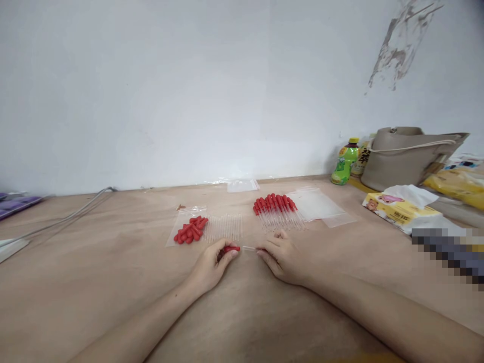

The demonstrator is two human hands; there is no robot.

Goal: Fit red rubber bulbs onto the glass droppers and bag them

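Observation:
My left hand [216, 263] pinches a red rubber dropper bulb [231, 248], its end facing right. Opposite it, my right hand [282, 257] is closed on a thin clear dropper tube [248, 248]. The tube points left at the bulb, with a small gap between them. Beyond my left hand, a heap of loose red bulbs [189, 231] lies on a clear plastic bag [172, 238]. Beside the heap is a row of bare clear tubes [223, 227]. Farther right, several droppers with red bulbs on their tubes [278, 209] lie side by side.
Flat clear bags [317, 204] lie behind the capped droppers, and another bag [242, 186] is by the wall. At right stand a green bottle [344, 164], a taupe bag [397, 159] and a tissue pack [403, 209]. A grey cable [81, 209] crosses the left side.

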